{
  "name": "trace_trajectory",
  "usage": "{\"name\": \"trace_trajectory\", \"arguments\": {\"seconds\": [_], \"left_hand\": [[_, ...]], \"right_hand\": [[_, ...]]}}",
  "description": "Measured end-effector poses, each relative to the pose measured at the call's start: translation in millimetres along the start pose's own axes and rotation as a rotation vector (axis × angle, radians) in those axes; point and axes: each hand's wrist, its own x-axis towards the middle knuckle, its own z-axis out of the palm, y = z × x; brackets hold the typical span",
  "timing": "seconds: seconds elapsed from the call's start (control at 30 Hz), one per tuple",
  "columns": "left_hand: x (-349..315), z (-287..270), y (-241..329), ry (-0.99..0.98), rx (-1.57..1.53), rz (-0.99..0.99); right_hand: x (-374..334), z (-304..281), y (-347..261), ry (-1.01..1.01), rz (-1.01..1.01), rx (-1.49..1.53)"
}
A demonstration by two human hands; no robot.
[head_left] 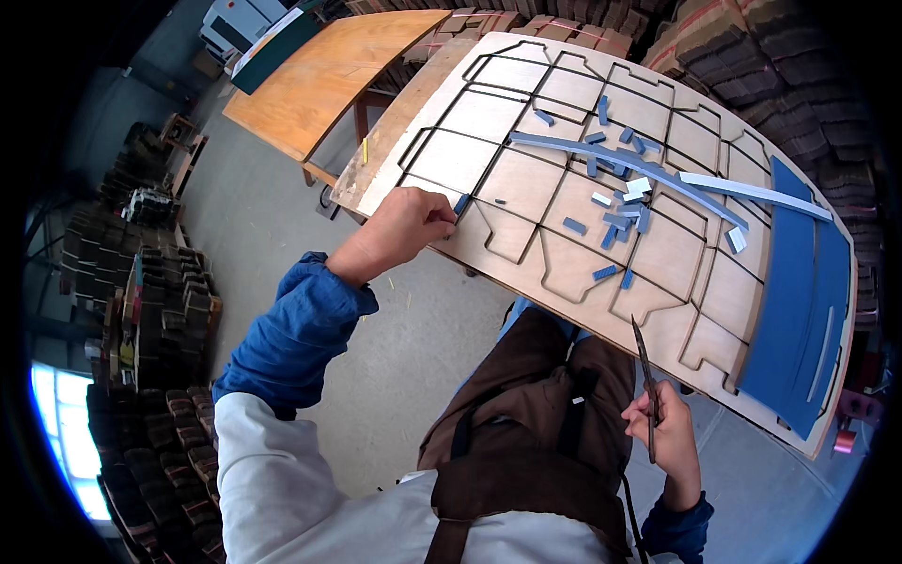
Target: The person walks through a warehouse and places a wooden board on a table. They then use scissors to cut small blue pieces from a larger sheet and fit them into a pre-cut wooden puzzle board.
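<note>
My left hand (406,230) is at the near left edge of a wooden cutting-die board (583,273), its fingers pinched together at a small blue foam strip (461,203). The strip stands along one of the board's dark blade lines. My right hand (669,428) is low in front of the board's near edge, wrapped round dark metal scissors (645,362) that point away from me. Several short blue foam pieces (575,226) lie scattered on the middle of the board. Two long foam strips, one blue (629,162) and one paler (752,189), curve across it.
A blue foam sheet (794,291) covers the board's right end. Beyond the left side stands a wooden table (329,80) with a dark green box (274,52). Stacks of brown cardboard (785,75) rise behind the board, and more piles (155,451) line the left.
</note>
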Motion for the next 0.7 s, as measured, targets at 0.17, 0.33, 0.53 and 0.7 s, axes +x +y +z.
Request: {"name": "trace_trajectory", "arguments": {"seconds": [0.17, 0.33, 0.53, 0.7], "left_hand": [[-4.9, -6.0, -8.9, -0.008, -0.125, -0.047], [-4.1, -6.2, -5.7, -0.052, -0.11, -0.079], [-9.5, 1.8, -3.5, 0.011, 0.033, 0.068], [-18.3, -4.6, -19.6, 0.248, -0.15, 0.014]], "right_hand": [[1.8, 2.2, 2.5, -0.001, -0.007, 0.015], [3.9, 1.2, 3.7, -0.019, -0.006, 0.005], [4.2, 4.2, -1.4, -0.045, 0.02, 0.024], [9.9, 11.3, -15.8, -0.09, 0.0, 0.021]]}}
